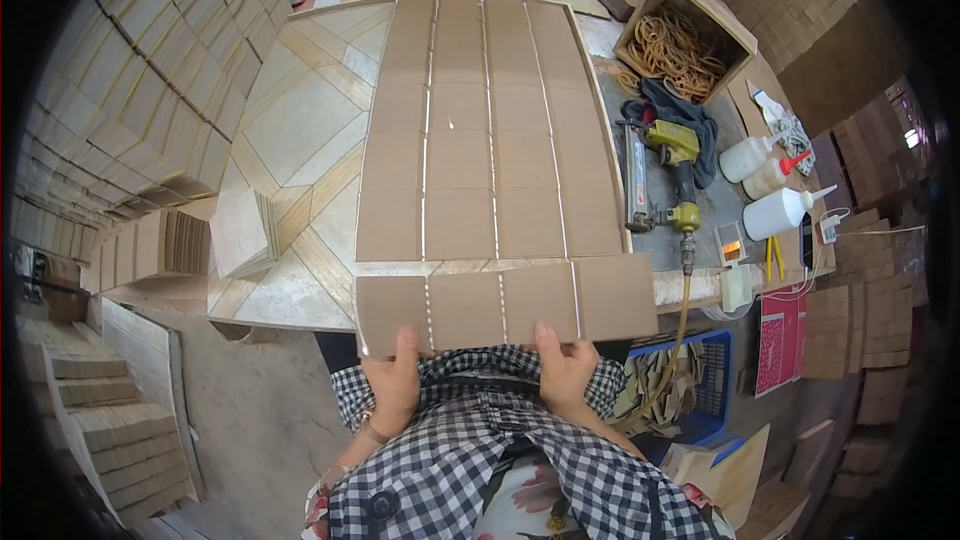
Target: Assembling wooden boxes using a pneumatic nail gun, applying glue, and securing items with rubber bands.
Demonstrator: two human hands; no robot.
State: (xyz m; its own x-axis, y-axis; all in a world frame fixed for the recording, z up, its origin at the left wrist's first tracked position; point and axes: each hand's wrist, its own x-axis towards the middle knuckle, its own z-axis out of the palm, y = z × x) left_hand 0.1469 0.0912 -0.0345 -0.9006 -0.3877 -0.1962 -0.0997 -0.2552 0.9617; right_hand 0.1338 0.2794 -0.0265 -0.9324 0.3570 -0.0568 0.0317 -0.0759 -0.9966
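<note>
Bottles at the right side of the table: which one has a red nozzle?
The middle bottle; the farther bottle and the nearer bottle have whitish nozzles.

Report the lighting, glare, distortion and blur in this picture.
Head view: the fisheye bows the stacks at left and leaves black corners; head view: light falls fairly evenly on the held strip, without hard shadows; head view: a small bright spot glares near the right rim; head view: left hand and right hand show no marked motion blur.

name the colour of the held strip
The strip is brown with white lines; see the head view.
</note>
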